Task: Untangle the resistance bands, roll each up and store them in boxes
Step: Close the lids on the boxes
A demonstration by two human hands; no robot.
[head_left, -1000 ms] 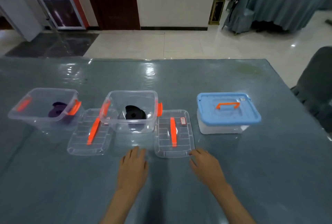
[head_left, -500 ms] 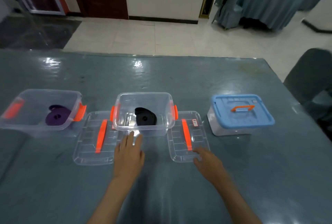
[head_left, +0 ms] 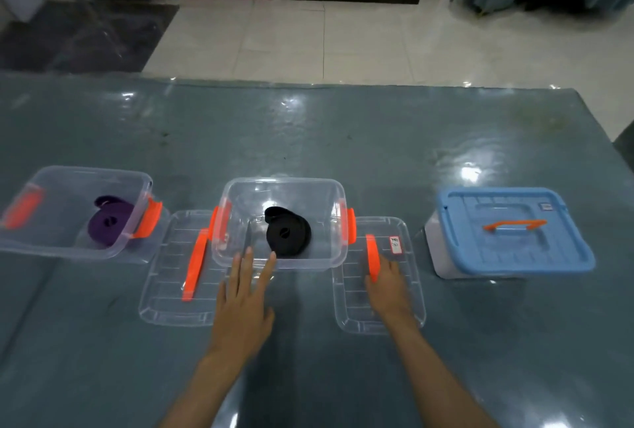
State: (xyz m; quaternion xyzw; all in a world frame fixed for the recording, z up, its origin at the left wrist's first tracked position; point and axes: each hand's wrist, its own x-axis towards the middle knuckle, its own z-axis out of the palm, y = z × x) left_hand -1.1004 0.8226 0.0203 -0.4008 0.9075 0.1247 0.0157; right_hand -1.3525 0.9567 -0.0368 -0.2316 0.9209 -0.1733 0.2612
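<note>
Head view, the only one: your left hand (head_left: 242,307) lies flat with fingers straight, tips touching the near wall of the middle clear box (head_left: 279,257), holding nothing; likely steadying it for lidding. Your right hand (head_left: 386,285) rests on the clear lid (head_left: 379,319) just right of that box, fingers at its orange handle (head_left: 371,252); too blurred to tell whether they've curled round it. The rolled black band (head_left: 288,235) sits inside the middle box. The rolled purple band (head_left: 109,224) sits in the left clear box (head_left: 68,252), its lid (head_left: 171,304) lying between the boxes. The blue-lidded box (head_left: 511,228) is closed, contents hidden. Judgement: rolling done, lids remain.
</note>
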